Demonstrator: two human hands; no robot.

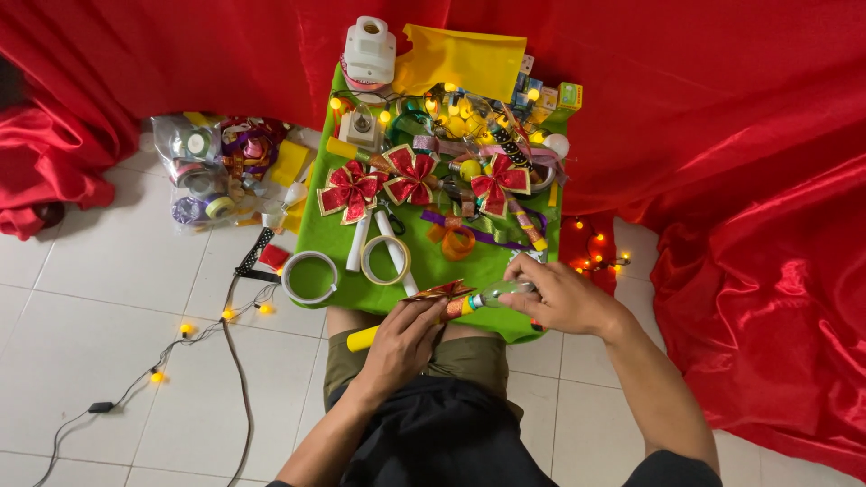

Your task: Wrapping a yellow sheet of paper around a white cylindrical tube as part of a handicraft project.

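Note:
My left hand [403,345] pinches a red and gold ribbon piece [439,291] at the near edge of the green table [329,236]. A yellow stick [363,338] lies under this hand, over my lap. My right hand [557,295] grips a small clear bottle with a yellow neck [487,298], its tip pointing left at the ribbon. Three red and gold bows [350,191] [410,175] [495,183] lie in a row across the middle of the table.
Two tape rolls [309,277] [385,260], white sticks, an orange ribbon [456,240] and lit yellow lights [451,106] crowd the table. A white device [370,50] stands at its far edge. A bag of ribbon spools [212,171] and a light string [185,330] lie on the tiled floor at left. Red cloth surrounds everything.

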